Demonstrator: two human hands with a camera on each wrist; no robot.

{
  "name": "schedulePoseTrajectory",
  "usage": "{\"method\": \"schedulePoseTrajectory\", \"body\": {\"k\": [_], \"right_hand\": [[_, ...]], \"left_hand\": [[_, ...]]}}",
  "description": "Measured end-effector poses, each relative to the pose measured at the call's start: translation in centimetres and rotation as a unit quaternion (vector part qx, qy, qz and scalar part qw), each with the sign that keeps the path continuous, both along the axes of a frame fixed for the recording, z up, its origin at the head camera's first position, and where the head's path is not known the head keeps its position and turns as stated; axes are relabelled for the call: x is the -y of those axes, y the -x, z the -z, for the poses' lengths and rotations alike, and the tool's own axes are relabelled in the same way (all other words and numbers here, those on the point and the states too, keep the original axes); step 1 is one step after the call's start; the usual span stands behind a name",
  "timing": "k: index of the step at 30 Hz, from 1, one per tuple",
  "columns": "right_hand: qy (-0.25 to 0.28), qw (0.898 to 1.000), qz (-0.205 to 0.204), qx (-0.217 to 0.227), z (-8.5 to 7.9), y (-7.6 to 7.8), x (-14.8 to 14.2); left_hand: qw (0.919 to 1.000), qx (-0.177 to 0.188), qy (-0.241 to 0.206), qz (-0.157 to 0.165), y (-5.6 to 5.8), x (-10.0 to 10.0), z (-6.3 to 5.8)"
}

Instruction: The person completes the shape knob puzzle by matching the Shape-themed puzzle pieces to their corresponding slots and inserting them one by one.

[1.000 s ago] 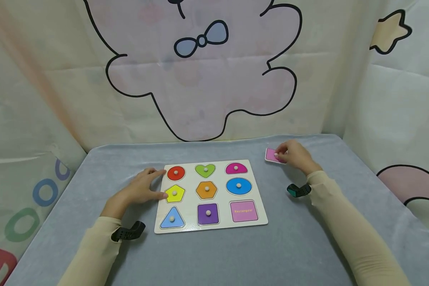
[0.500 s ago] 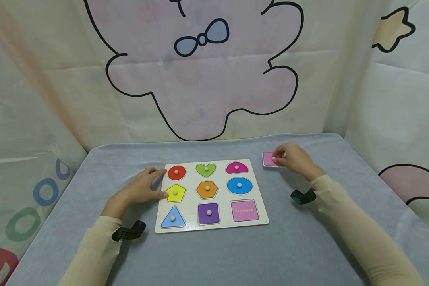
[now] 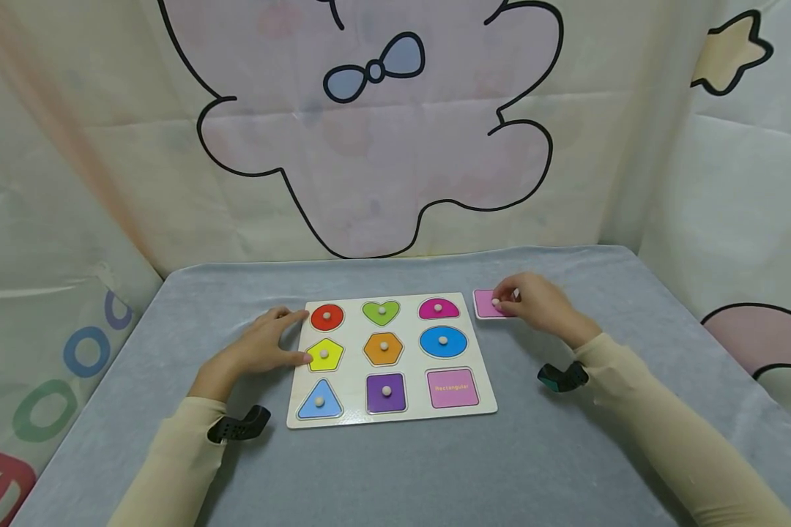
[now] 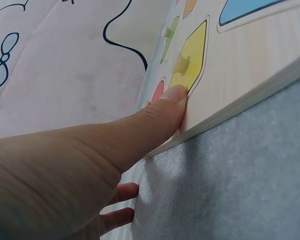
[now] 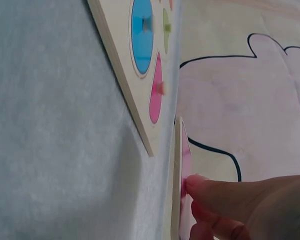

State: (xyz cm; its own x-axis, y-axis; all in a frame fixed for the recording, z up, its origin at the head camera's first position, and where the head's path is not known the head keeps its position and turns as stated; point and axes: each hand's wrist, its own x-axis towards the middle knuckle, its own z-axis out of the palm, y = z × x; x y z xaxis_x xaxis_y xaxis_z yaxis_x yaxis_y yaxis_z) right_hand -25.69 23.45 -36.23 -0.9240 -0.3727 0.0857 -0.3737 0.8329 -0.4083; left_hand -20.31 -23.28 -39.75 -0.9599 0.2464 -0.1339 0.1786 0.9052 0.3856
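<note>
My right hand (image 3: 540,304) pinches the knob of a pink rectangular puzzle piece (image 3: 483,301), just right of the board's far right corner. In the right wrist view the pink piece (image 5: 182,165) is seen edge-on, apart from the board, with thumb and fingers at its face. My left hand (image 3: 257,344) rests at the left edge of the white wooden knob puzzle board (image 3: 356,395). Its straight thumb (image 4: 155,120) touches the board beside the yellow pentagon (image 4: 192,55), other fingers extended. At the board's near right lies a pink recess (image 3: 452,388) printed "Rectangular".
Other knobbed pieces sit in the board, among them a red circle (image 3: 327,317), a blue oval (image 3: 443,342) and a purple square (image 3: 386,393). Grey cloth (image 3: 395,468) covers the table. A printed curtain (image 3: 369,146) stands behind it.
My right hand has moved left and slightly nearer with the pink rectangular piece, bringing it close to the board's far right corner. The left hand stays at the board's edge.
</note>
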Motion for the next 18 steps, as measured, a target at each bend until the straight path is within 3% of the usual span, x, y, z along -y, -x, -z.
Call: {"method": "schedulePoseTrajectory", "body": {"k": [18], "right_hand": [[-0.005, 1.0, -0.025, 0.013, 0.0, -2.0, 1.9]], "left_hand": [[0.9999, 0.011, 0.002, -0.011, 0.0, -0.2, -0.3]]}}
